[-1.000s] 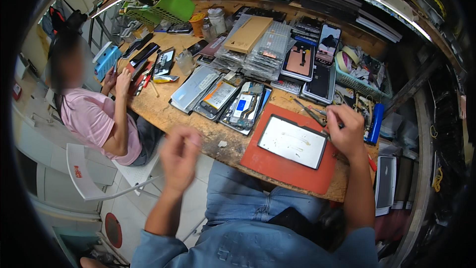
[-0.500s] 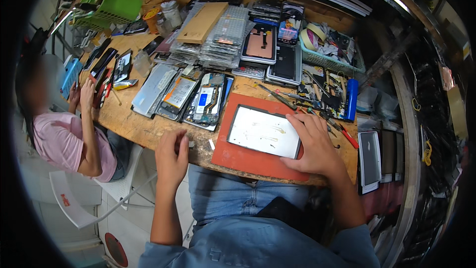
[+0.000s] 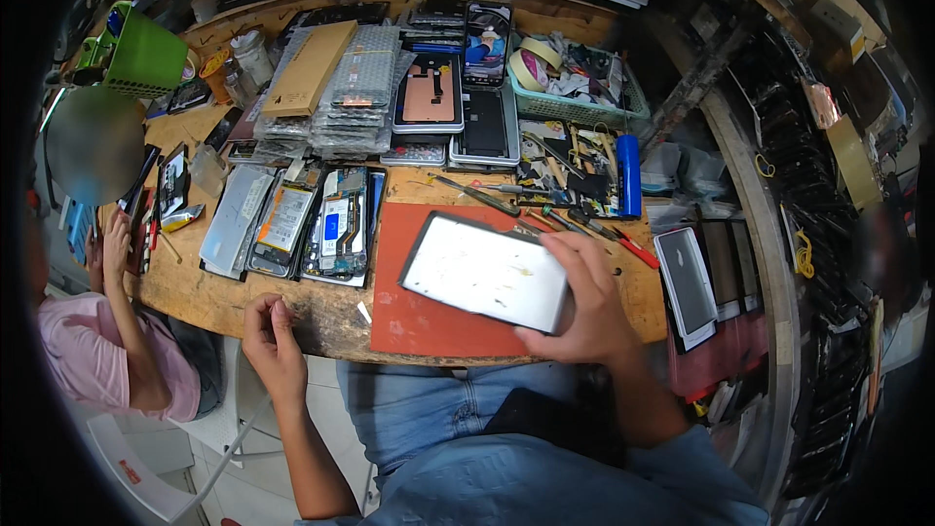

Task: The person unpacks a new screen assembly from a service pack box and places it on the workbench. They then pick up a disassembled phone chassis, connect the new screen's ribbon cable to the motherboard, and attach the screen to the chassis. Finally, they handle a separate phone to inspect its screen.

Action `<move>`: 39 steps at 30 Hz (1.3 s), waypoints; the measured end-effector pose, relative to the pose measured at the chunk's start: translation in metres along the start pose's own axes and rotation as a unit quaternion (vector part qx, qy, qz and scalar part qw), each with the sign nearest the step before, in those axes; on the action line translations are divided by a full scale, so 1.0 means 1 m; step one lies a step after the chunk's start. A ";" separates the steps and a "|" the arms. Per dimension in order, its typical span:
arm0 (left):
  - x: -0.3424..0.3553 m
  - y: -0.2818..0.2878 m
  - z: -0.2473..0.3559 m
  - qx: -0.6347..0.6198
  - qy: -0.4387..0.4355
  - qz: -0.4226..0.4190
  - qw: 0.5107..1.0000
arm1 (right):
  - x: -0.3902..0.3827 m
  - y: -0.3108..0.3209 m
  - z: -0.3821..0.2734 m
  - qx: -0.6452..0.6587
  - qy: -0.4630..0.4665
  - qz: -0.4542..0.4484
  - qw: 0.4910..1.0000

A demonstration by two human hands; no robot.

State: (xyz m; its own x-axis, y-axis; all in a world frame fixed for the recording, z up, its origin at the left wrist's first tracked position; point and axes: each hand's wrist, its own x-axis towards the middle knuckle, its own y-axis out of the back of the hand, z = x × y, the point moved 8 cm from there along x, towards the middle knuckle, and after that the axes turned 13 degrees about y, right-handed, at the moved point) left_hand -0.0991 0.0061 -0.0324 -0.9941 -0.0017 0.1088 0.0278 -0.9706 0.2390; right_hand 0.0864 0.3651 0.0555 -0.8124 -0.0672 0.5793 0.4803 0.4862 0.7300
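My right hand (image 3: 584, 307) grips the right end of a flat white tablet panel (image 3: 477, 268) with a dark border and yellowish smears on its face. The panel is tilted above a red-brown work mat (image 3: 409, 331), its left end over the mat. My left hand (image 3: 275, 341) is off the front edge of the wooden table, its thumb and fingers closed together. Whatever they hold, if anything, is too small to make out. A small white strip (image 3: 364, 313) lies on the table between that hand and the mat.
Opened devices with bare boards (image 3: 336, 224) stand left of the mat, behind them bubble-wrapped stacks (image 3: 360, 88). Screwdrivers and pliers (image 3: 584, 219), a blue cylinder (image 3: 628, 175) and a filled green basket (image 3: 584, 109) are behind and right. A person in pink (image 3: 93, 351) sits at left.
My right hand has raised the panel off the mat and tilted it. My left hand has drawn away from the mat, to the left. The whole view has shifted.
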 end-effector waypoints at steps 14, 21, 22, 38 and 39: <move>0.006 -0.014 0.002 0.120 -0.052 0.058 0.990 | -0.001 0.034 -0.034 -0.081 0.054 -0.056 0.994; 0.004 -0.011 -0.005 0.086 -0.040 0.085 0.992 | -0.011 0.023 -0.027 -0.070 0.032 -0.045 0.996; 0.004 -0.014 -0.003 0.074 -0.036 0.090 0.993 | -0.011 0.026 -0.028 -0.066 0.029 -0.040 0.997; 0.006 -0.015 0.002 0.147 -0.090 0.088 0.981 | 0.064 0.097 0.035 -0.246 0.063 0.043 0.966; 0.005 -0.018 0.004 0.144 -0.087 0.082 0.982 | 0.064 0.095 0.032 -0.247 0.074 0.047 0.965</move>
State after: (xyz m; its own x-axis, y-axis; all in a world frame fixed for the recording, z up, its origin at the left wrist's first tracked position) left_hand -0.1041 0.0242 -0.0319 -0.9414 -0.0870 0.3258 0.2394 -0.8528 0.4641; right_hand 0.0692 0.4347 0.1501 -0.7194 -0.1844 0.6697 0.6779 0.0239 0.7348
